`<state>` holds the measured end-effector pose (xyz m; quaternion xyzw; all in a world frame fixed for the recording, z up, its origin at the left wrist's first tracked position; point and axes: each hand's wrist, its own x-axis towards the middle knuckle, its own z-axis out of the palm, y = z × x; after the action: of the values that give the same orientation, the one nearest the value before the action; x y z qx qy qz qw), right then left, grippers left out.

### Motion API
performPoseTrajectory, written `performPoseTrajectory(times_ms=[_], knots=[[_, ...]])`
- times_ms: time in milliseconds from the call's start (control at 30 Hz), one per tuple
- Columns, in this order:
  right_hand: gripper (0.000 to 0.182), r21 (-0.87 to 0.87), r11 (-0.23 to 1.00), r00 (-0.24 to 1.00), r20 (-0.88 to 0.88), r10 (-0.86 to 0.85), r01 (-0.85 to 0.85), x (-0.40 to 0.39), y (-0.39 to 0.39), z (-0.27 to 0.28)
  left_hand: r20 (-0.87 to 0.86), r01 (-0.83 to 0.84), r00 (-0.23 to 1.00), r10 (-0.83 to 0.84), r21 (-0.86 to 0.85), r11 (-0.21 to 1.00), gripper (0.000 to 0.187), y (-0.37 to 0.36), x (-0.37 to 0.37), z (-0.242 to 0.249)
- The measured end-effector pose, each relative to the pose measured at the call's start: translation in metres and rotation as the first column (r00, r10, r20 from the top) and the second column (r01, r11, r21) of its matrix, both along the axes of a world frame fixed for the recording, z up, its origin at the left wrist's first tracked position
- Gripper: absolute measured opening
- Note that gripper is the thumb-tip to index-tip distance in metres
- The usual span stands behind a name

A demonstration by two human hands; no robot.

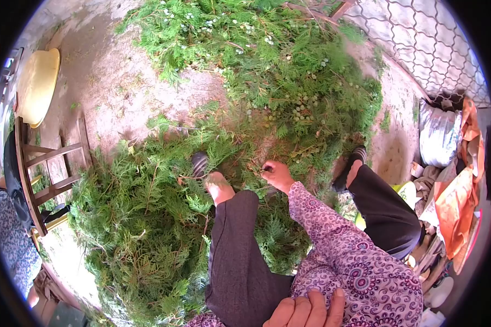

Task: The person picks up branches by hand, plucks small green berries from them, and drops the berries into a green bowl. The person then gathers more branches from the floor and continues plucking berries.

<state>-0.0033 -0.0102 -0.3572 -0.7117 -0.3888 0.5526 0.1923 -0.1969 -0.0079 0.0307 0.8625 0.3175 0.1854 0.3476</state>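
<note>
My right hand reaches down between my feet, thumb and fingers pinched together. Thin brown twigs lie by its fingertips, but what it pinches is too small to make out. My left hand rests on my lap at the bottom edge, its fingers laid on the patterned cloth and its palm hidden. Cut green conifer branches are heaped to the left of my leg. Ahead lies another pile of conifer branches, with pale bluish-green cones among the leaves.
A yellow basin and a wooden stool on its side stand at the left. Another person's patterned clothing shows at the left edge. To the right are a silvery bag, orange cloth and a wire mesh.
</note>
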Motion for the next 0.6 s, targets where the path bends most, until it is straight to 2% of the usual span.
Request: performPoseTrajectory(times_ms=[33,100,167,233,300,367,400,433,500,533,600], knots=[[0.014,0.0,1.0,1.0,0.001,0.002,-0.002,0.003,0.003,0.006,0.004,-0.004,1.0,0.004,-0.004,1.0,0.032,0.0,-0.001,0.0],[0.016,-0.211,0.962,0.924,-0.302,-0.233,0.174,0.01,0.011,0.027,0.007,-0.011,1.0,0.01,0.01,1.0,0.033,-0.001,-0.002,-0.002],[0.014,-0.212,0.95,0.902,-0.32,-0.289,0.229,0.01,0.015,0.032,0.011,-0.017,1.0,0.016,0.027,0.999,0.033,0.0,-0.003,-0.001],[0.012,-0.307,0.881,0.762,-0.448,-0.468,0.36,0.012,0.023,0.037,-0.027,0.005,1.0,-0.005,-0.011,1.0,0.035,0.001,-0.003,0.003],[0.011,-0.253,0.907,0.776,-0.471,-0.419,0.336,0.012,0.04,0.034,0.002,-0.05,0.999,0.05,0.038,0.998,0.035,-0.009,0.0,-0.004],[0.013,-0.134,0.929,0.848,-0.379,-0.37,0.346,0.004,0.06,0.034,0.03,-0.107,0.994,0.104,0.088,0.99,0.036,-0.01,0.001,-0.005],[0.016,-0.055,0.926,0.88,-0.296,-0.371,0.373,0.0,0.067,0.025,0.0,-0.053,0.999,0.053,0.039,0.998,0.036,-0.004,0.0,0.0],[0.016,-0.054,0.927,0.88,-0.299,-0.369,0.371,-0.005,0.074,0.015,-0.029,0.0,1.0,0.0,-0.013,1.0,0.037,0.0,-0.002,0.003],[0.018,0.127,0.916,0.923,0.009,-0.384,0.38,-0.015,0.085,-0.005,-0.041,0.003,0.999,-0.004,-0.023,1.0,0.037,0.001,-0.002,0.004],[0.018,0.126,0.916,0.923,0.007,-0.384,0.38,-0.024,0.09,-0.016,-0.052,0.008,0.999,-0.01,-0.034,0.999,0.037,0.002,-0.002,0.004],[0.018,0.331,0.93,0.931,0.265,-0.251,0.157,-0.051,0.101,-0.023,-0.052,0.003,0.999,-0.006,-0.049,0.999,0.037,0.002,-0.002,0.004]])
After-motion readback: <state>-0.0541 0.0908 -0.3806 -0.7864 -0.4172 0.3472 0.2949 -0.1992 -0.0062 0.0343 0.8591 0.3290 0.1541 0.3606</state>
